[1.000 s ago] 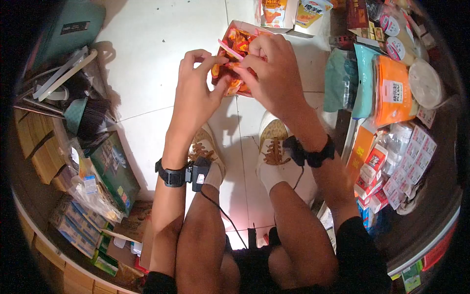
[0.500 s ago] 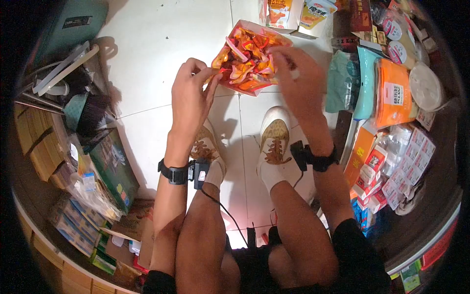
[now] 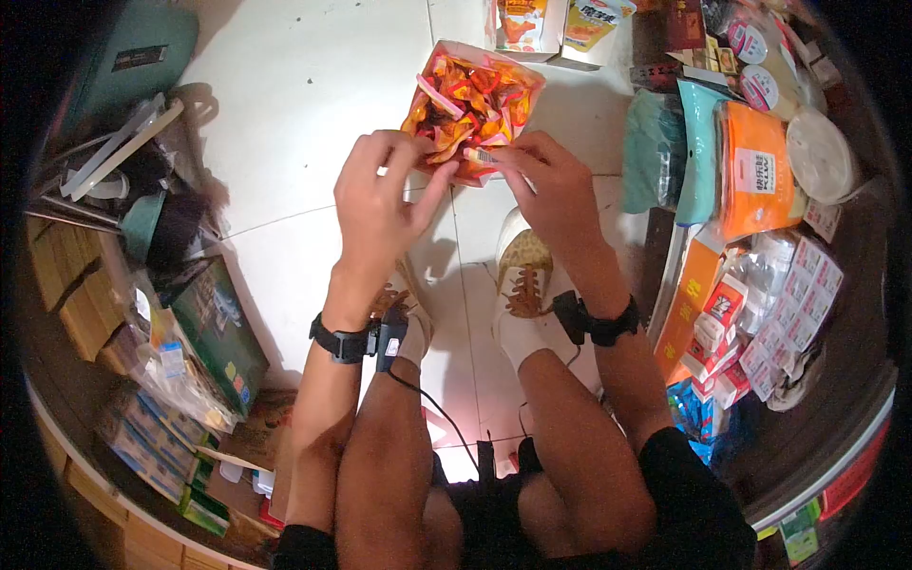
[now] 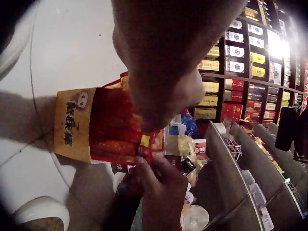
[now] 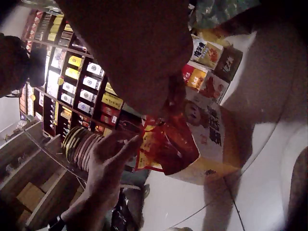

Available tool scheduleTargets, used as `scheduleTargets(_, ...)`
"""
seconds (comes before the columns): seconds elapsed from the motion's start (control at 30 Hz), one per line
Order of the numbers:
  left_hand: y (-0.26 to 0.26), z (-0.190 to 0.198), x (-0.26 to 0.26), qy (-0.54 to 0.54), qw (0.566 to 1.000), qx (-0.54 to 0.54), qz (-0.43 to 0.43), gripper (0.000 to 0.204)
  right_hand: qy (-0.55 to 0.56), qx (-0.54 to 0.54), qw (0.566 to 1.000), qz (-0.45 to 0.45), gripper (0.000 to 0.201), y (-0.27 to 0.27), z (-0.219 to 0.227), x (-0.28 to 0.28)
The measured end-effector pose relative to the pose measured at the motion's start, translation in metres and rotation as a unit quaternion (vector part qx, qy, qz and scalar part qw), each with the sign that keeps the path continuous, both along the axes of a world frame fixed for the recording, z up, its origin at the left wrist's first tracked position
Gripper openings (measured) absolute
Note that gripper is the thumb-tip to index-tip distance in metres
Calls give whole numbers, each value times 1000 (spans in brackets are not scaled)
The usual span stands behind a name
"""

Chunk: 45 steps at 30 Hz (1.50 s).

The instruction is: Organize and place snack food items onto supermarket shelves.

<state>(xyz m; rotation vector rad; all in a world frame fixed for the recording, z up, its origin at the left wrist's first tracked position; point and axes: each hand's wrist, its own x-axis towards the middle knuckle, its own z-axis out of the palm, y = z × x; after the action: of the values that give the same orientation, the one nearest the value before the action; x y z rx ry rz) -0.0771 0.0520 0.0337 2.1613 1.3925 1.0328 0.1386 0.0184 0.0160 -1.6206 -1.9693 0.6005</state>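
head shows left hand (image 3: 380,195), right hand (image 3: 559,190) at packets (image 3: 475,104).

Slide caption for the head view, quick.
Left hand and right hand at the near side of an open box of orange-red packets on a tiled floor.

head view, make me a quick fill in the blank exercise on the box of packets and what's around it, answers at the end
The box stands on the floor, its top ____, so the packets inside show.
The left hand and the right hand each have a ____ strap at the wrist.
The shoes have ____ laces.
The large orange package lies to the person's ____.

Missing words: open; black; brown; right
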Motion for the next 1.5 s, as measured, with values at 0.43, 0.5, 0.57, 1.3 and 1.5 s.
scheduleTargets(0.43,3,-49,-26,-338,871,-348,77,50,199,-165,946,-193,49,4,-30,13)
scheduleTargets(0.5,4,-33,-20,-310,802,-508,40,63,378,-275,870,-160,67,4,-51,9)
scheduleTargets(0.57,3,-56,-30,-269,840,-471,-24,71,424,-311,835,-164,72,13,-50,5)
scheduleTargets(1.3,-1,-89,-10,-260,877,-403,6,61,88,-219,963,-128,40,71,-52,26)
scheduleTargets(1.5,2,-51,-9,-300,851,-425,-77,90,172,-231,951,-108,38,64,7,47)
